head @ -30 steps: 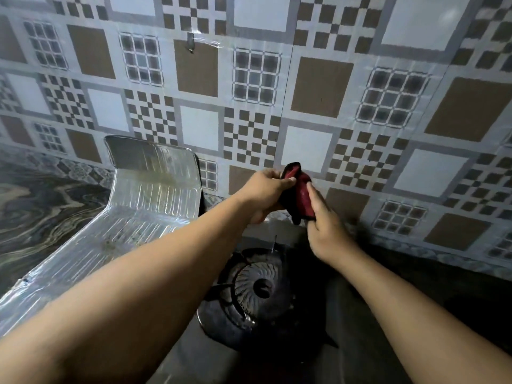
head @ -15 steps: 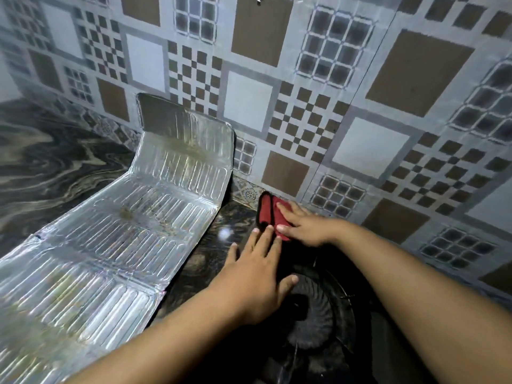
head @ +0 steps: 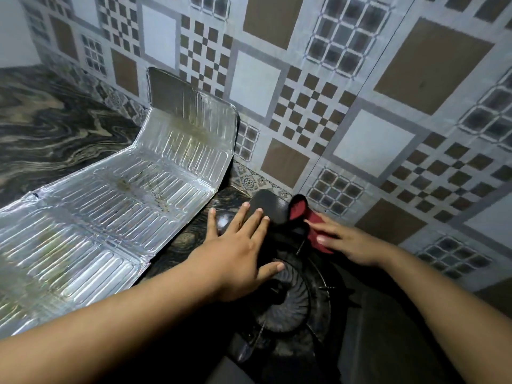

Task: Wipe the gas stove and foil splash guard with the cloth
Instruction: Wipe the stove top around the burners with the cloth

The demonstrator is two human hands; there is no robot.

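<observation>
Now cloth (head: 313, 228) under right hand (head: 352, 242), stove (head: 293, 300)

The wall (head: 346, 92) behind is covered in tiles with squares on them: brown ones, white ones, little checker boxes and grids that look like windows. A strip of small flower patterns (head: 249, 181) runs along its bottom. The bench (head: 50, 128) is dark with swirly light lines, like marble.
</observation>
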